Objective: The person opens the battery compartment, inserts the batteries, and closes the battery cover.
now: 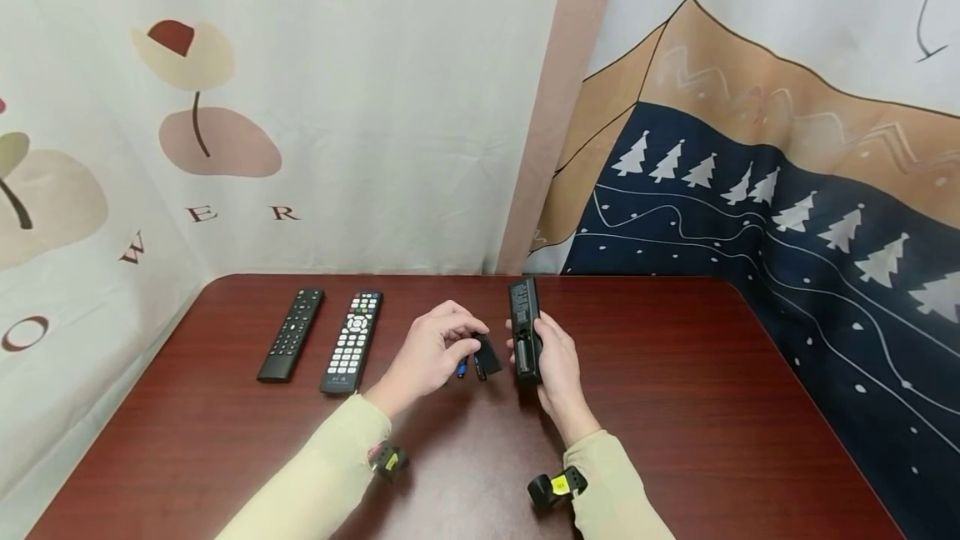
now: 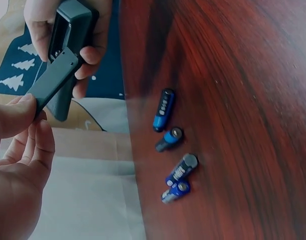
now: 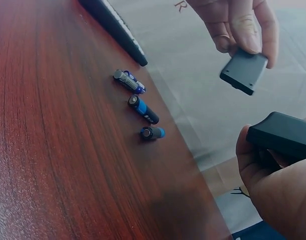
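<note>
My left hand [image 1: 433, 350] pinches a flat black battery cover [image 1: 487, 355] between thumb and fingers. Beside it, my right hand [image 1: 559, 363] grips a black remote control [image 1: 524, 307], its back turned up and its battery compartment [image 2: 62, 40] uncovered. In the left wrist view the cover overlaps the remote; the right wrist view shows a gap between the two. Several blue-and-black batteries [image 2: 164, 109] lie loose on the table below the hands, mostly hidden behind the left hand and cover in the head view.
To the left, a black remote [image 1: 291, 335] and a second remote with white buttons [image 1: 352, 343] lie side by side on the reddish-brown table [image 1: 697, 407]. A printed curtain [image 1: 390, 107] hangs directly behind the table's far edge. Each wrist wears a small black camera.
</note>
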`<state>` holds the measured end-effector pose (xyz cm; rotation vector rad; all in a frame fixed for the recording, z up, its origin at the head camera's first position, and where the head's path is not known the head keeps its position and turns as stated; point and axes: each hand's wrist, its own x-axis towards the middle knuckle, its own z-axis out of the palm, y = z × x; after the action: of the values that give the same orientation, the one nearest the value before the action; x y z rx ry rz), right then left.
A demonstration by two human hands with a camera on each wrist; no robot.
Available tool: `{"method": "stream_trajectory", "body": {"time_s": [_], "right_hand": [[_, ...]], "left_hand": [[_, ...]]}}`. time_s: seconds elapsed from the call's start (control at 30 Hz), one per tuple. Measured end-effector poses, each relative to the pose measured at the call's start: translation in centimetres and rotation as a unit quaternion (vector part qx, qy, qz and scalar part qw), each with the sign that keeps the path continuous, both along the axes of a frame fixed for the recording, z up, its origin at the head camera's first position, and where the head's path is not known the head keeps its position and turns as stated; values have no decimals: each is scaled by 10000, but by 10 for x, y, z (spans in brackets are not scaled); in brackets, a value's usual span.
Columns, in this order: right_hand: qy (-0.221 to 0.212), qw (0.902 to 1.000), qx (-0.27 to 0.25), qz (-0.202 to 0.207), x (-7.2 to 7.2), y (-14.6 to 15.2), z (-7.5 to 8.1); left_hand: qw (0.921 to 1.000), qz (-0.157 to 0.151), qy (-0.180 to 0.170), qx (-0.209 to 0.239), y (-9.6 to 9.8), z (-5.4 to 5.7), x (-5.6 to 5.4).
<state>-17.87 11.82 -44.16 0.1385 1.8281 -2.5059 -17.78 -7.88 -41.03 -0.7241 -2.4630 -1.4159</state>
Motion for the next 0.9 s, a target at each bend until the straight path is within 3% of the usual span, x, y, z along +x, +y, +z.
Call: {"method": "stream_trajectory", "body": {"time_s": [0.5, 0.9], "right_hand": [[-31, 10000, 16, 7, 0, 1, -1], [-83, 10000, 5, -30, -1, 3, -2]], "left_hand": [[9980, 259, 18, -580, -24, -13, -5], [9922, 460, -397, -1091, -43, -19, -5]]}}
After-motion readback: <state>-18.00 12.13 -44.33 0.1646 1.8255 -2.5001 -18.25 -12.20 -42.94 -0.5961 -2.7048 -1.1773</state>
